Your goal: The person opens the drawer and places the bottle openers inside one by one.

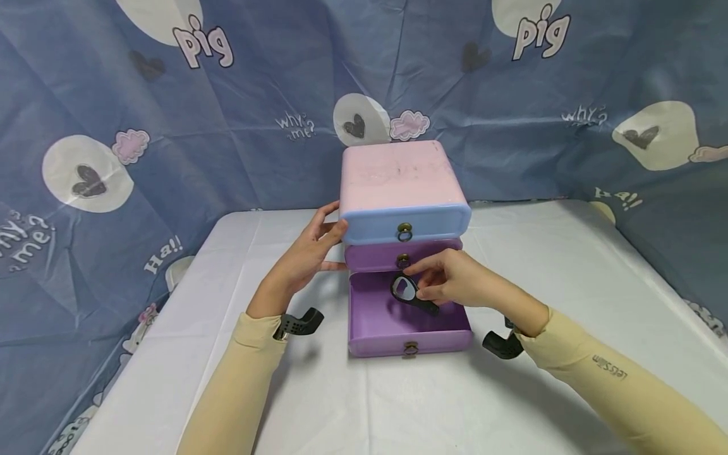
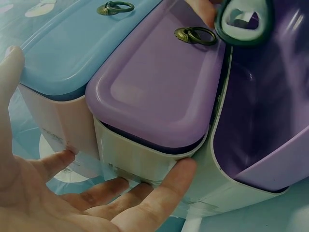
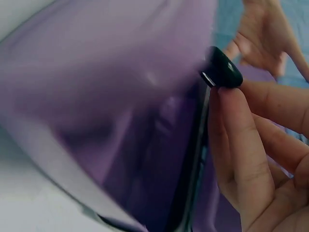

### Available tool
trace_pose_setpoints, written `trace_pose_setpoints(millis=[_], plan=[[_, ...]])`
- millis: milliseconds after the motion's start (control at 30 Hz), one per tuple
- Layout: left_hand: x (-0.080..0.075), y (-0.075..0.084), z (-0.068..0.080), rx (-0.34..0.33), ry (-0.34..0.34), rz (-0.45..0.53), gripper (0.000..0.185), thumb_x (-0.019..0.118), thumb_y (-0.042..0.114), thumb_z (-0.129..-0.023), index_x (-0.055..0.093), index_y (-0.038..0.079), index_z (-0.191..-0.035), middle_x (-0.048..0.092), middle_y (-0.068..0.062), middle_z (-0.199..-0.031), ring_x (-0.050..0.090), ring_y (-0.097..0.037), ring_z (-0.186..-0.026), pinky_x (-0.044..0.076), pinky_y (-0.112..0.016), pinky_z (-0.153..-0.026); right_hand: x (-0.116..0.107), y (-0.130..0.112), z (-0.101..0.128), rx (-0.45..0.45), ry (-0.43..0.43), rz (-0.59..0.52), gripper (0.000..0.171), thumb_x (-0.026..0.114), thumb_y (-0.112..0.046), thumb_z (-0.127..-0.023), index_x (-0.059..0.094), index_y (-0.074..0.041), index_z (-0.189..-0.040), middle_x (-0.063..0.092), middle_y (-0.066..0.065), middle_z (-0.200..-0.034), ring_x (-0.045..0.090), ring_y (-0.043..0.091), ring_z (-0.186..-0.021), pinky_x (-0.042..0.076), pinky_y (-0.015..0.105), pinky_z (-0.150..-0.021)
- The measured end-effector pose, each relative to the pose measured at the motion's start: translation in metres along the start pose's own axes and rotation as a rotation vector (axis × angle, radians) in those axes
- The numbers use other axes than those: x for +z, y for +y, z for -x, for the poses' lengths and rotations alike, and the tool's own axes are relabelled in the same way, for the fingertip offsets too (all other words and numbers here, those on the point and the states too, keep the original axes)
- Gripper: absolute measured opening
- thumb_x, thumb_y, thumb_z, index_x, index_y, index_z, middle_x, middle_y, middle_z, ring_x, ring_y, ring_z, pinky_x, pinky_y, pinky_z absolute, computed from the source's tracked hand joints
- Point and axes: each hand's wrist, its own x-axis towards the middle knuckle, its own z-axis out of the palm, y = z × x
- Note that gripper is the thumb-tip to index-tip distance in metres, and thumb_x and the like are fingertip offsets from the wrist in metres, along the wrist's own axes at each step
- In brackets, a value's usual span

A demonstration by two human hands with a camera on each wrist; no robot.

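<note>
A small drawer cabinet point(image 1: 398, 174) with a pink top stands on the table. Its lowest, purple drawer point(image 1: 370, 316) is pulled out. Thumb and fingers of my right hand point(image 1: 457, 278) pinch a black-rimmed magnifying glass point(image 1: 405, 289) over that drawer, the handle slanting down to the right. Part of its dark body point(image 3: 224, 70) shows between the fingertips in the right wrist view. My left hand point(image 1: 307, 253) spreads its fingers along the cabinet's left side; in the left wrist view its fingertips point(image 2: 183, 166) reach the pale side wall.
Above the pulled-out drawer are a shut purple drawer point(image 1: 370, 258) and a shut blue drawer point(image 1: 370, 227), each with a brass ring pull point(image 1: 404, 232). White cloth point(image 1: 284, 398) covers the table. A blue printed curtain point(image 1: 273, 82) hangs behind.
</note>
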Motion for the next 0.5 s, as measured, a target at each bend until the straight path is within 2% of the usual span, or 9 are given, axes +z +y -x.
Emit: trace_pose_setpoints(millis=[333,500], plan=[[0.0,0.0,0.002,0.005,0.003,0.003,0.076,0.059,0.057,-0.107,0.02,0.038,-0.17,0.032,-0.015,-0.167,0.037,-0.038,-0.157,0.057,-0.067,-0.103,0.023,-0.01,-0.022,0.003,-0.012,0.048,0.038,0.08,-0.002,-0.095,0.074,0.001,-0.133,0.074,0.003,-0.085,0.07,0.008,-0.069,0.065,0.028,-0.068],[0.0,-0.001,0.001,0.003,0.004,0.0,0.077,0.06,0.06,-0.106,0.021,0.039,-0.169,0.033,-0.015,-0.167,0.038,-0.038,-0.157,0.057,-0.066,-0.103,0.031,-0.014,-0.028,0.001,-0.036,0.118,0.038,0.081,-0.003,-0.094,0.074,0.001,-0.132,0.077,0.001,-0.082,0.072,0.008,-0.065,0.064,0.026,-0.066]])
